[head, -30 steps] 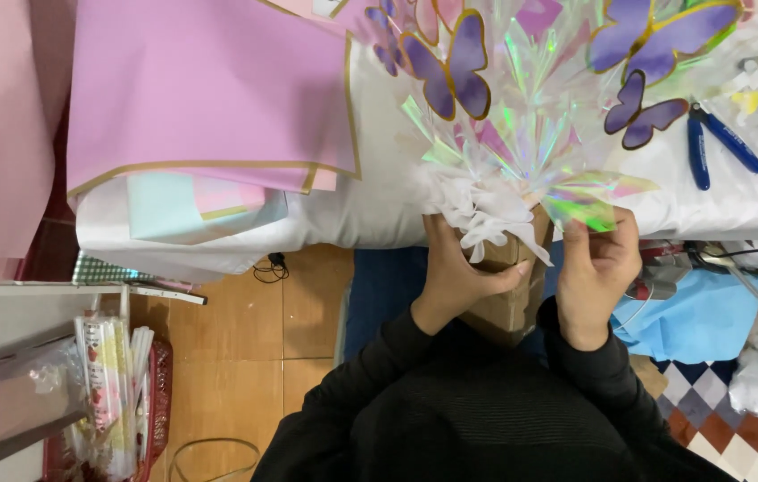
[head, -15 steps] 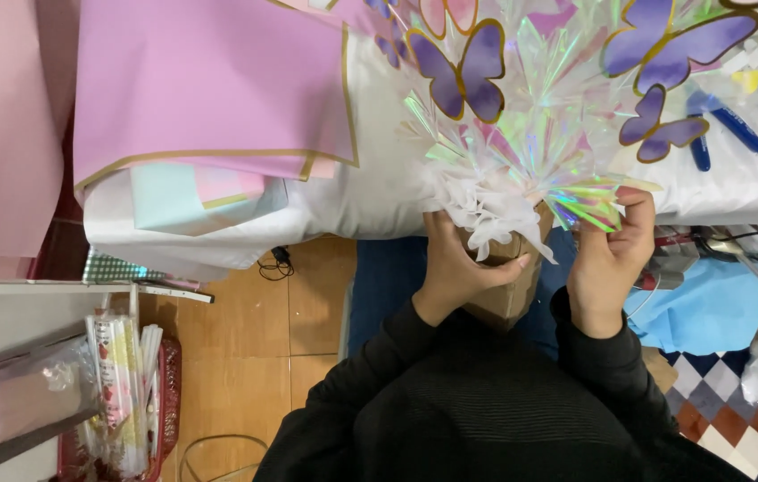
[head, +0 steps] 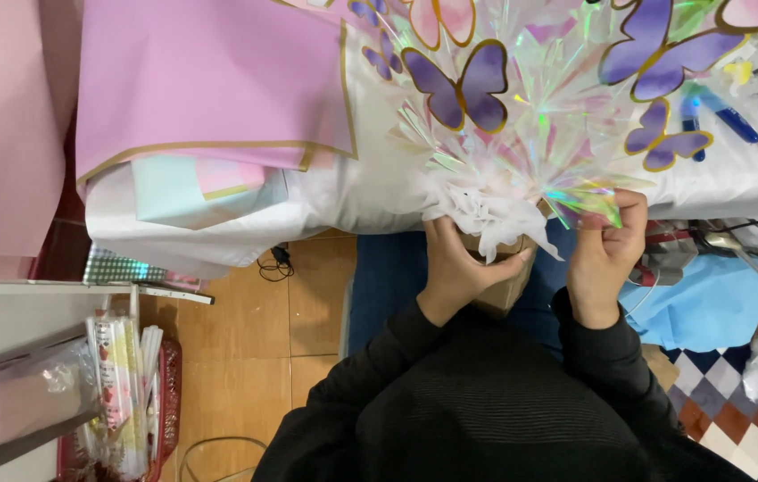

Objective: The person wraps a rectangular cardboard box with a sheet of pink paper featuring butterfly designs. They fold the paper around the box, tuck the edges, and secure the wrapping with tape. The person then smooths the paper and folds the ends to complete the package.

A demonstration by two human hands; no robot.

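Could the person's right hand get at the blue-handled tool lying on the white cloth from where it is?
Probably yes. The right hand pinches iridescent film at the table edge, and the blue-handled tool lies just beyond it on the white cloth, partly under the film and a purple butterfly. It would have to let go first.

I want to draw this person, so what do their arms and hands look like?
Both arms are covered by long, dark black sleeves that end at the wrists; the fabric looks soft, with fine ribbed lines across the chest. The left hand and right hand are bare: no gloves. I can see no rings, watch or bracelet, though the sleeve cuffs may hide the wrists.
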